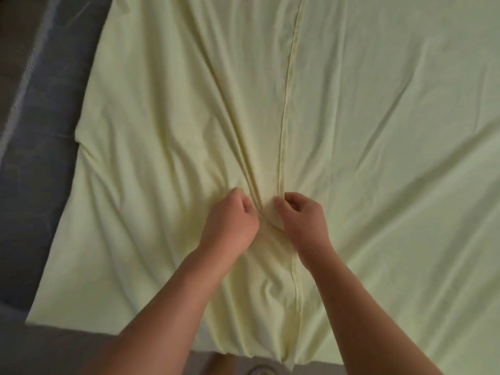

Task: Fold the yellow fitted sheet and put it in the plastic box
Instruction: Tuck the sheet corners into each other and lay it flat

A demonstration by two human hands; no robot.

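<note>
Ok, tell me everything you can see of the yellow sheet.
The yellow sheet is pale, soft-looking fabric spread nearly flat over a dark grey surface, filling most of the view. A stitched seam runs lengthwise down its middle. Creases fan out from the centre, where both hands bunch it: the left hand grips a gather left of the seam, the right hand pinches fabric at the seam.

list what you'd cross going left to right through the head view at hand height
dark grey surface → yellow fitted sheet → left hand, pinching the sheet → right hand, pinching it too → sheet again to the frame edge
</note>
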